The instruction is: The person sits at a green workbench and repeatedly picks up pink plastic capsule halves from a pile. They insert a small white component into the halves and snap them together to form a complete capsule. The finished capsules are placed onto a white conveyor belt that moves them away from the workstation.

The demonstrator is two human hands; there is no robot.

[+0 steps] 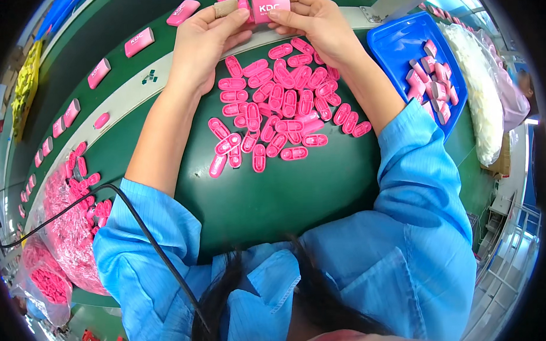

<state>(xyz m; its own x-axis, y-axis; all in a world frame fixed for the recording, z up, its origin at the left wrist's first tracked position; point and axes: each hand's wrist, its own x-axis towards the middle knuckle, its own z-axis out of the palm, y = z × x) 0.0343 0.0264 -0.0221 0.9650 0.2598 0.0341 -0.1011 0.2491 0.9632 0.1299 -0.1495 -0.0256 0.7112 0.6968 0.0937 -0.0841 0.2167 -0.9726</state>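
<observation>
At the far side of the green table [274,200], both my hands meet over the light-coloured rail. In my right hand [325,27] is a pink plastic casing [273,7] with white print, pinched between thumb and fingers. My left hand [205,46] is closed on a small pink plastic piece [249,15] at the casing's left end; fingers cover most of it. One left finger wears a beige wrap [225,8]. Below my hands, between my forearms, lie many loose pink oval caps [289,101], some overlapping.
Beyond the rail [126,94], a green conveyor belt [115,41] carries spaced pink casings [139,42]. A blue tray [392,43] at right holds pink pieces. Clear bags of pink parts [71,237] sit at left. A black cable [145,226] crosses my left sleeve.
</observation>
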